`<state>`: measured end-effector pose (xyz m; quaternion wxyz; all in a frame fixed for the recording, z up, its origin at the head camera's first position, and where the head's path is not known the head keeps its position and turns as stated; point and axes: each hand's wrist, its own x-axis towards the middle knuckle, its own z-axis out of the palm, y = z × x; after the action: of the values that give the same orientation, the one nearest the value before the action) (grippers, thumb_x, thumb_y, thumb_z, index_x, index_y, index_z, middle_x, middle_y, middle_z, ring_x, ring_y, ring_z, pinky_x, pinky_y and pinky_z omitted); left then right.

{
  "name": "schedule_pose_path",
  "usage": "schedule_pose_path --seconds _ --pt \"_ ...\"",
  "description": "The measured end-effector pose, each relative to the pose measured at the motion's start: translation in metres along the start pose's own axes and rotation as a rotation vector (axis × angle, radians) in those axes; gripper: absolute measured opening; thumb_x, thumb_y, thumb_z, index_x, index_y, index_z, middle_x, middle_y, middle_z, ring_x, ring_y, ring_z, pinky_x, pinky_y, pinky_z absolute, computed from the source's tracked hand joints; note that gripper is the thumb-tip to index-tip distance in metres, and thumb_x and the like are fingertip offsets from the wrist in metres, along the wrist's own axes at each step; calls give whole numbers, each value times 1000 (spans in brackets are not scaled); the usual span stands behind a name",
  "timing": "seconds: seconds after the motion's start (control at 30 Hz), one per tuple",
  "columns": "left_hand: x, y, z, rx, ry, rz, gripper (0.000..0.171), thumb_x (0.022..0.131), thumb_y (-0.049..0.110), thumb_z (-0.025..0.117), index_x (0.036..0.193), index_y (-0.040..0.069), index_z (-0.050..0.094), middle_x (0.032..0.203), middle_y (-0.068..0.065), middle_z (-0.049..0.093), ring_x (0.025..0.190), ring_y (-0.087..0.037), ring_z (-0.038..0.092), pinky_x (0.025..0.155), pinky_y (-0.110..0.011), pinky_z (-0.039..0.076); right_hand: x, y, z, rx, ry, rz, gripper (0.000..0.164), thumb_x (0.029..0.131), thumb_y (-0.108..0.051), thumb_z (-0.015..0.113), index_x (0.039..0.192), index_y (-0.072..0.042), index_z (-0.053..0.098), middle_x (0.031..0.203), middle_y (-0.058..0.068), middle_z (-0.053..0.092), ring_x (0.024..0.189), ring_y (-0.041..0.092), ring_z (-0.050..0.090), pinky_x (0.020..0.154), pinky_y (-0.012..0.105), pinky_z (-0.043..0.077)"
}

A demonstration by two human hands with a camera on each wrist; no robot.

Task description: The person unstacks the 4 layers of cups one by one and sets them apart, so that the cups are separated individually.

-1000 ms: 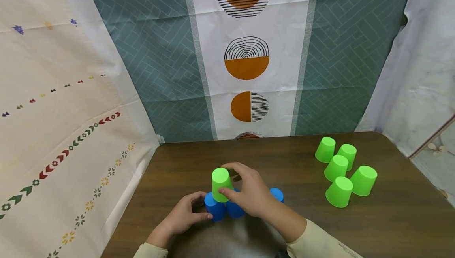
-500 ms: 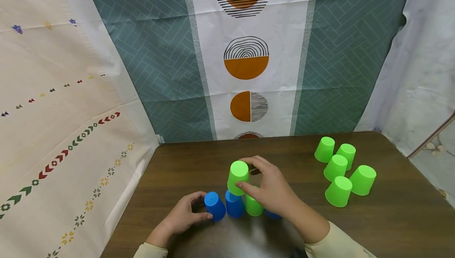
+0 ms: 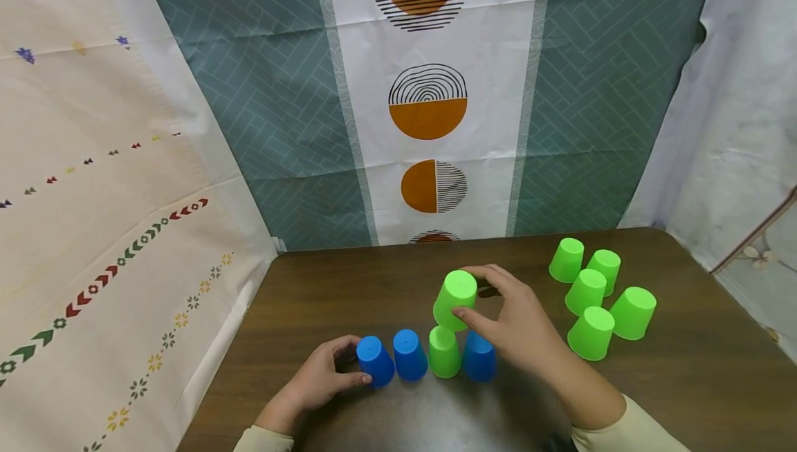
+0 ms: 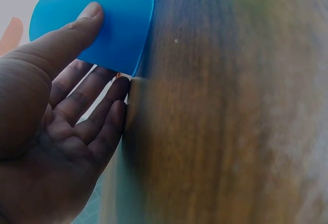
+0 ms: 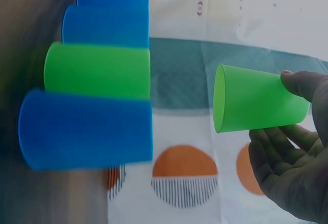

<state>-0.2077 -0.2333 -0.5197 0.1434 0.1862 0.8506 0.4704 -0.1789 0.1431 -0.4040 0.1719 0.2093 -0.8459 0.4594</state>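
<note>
My left hand (image 3: 319,377) holds the leftmost blue cup (image 3: 376,363) between thumb and fingers; in the left wrist view the thumb lies along that cup's side (image 4: 120,34). To its right stand a second blue cup (image 3: 410,357), a green cup (image 3: 444,356) and another blue cup (image 3: 479,360), all upside down in a row. My right hand (image 3: 519,324) grips another green cup (image 3: 455,301), mouth down, in the air above the row. The right wrist view shows a gap between this held cup (image 5: 261,98) and the row's tops.
Several more green cups (image 3: 586,293) stand upside down at the right of the dark wooden table (image 3: 349,286). A patterned cloth (image 3: 436,120) hangs behind the table's far edge. Light cloths hang at both sides.
My right hand has carried the green cup rightward, from over the two left blue cups to above the row's right part. The left hand stays at the leftmost blue cup.
</note>
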Motion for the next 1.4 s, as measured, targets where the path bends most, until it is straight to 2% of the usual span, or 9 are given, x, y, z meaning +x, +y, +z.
schedule_pose_path --seconds 0.3,0.5,0.73,0.87,0.97,1.07,1.23,1.4 --pt "1 1 1 3 -3 -11 52 88 35 87 131 15 65 130 -1 70 132 -34 60 111 -65 42 -14 14 -39 -39 74 48 53 88 -25 88 136 -26 65 115 -16 67 105 9 64 89 25 54" --pt "1 2 1 5 -6 -19 52 88 35 87 131 15 65 130 -2 70 132 -34 60 111 -64 42 -30 19 -63 -85 114 109 54 88 -26 89 136 -28 65 111 -13 70 101 5 64 86 18 50" --pt "0 4 1 -5 -14 -27 51 89 35 87 131 15 65 131 -2 69 133 -35 59 111 -66 40 -52 34 -92 -191 152 224 55 88 -34 88 138 -26 65 108 -5 72 92 3 64 75 18 50" --pt "0 5 0 -4 -14 -30 51 89 35 86 130 16 65 131 -1 70 134 -35 59 112 -66 40 -63 43 -109 -246 184 272 58 87 -36 88 139 -26 65 108 -2 72 90 -3 63 70 19 48" --pt "0 5 1 -1 -12 -28 50 89 35 86 131 16 65 131 0 70 134 -34 59 112 -65 40 -71 50 -122 -268 210 279 59 86 -33 89 139 -26 65 107 -7 71 83 -5 62 63 20 46" --pt "0 5 1 6 -8 -21 50 90 35 85 131 15 65 130 -1 70 133 -35 59 112 -65 41 -78 55 -134 -289 229 285 58 86 -32 90 138 -24 65 106 -18 68 83 -9 60 59 21 45" --pt "-1 4 1 1 -4 -31 51 89 35 86 131 15 65 130 0 70 133 -34 59 112 -66 40 -94 67 -151 -332 246 342 58 87 -36 88 140 -25 64 106 -32 61 93 -23 50 62 18 42" --pt "-1 4 1 -6 -3 -27 52 88 35 87 131 14 65 131 -1 70 133 -35 58 112 -67 39 -107 86 -162 -376 281 364 62 86 -36 90 140 -21 65 108 -42 50 98 -25 40 66 20 36"
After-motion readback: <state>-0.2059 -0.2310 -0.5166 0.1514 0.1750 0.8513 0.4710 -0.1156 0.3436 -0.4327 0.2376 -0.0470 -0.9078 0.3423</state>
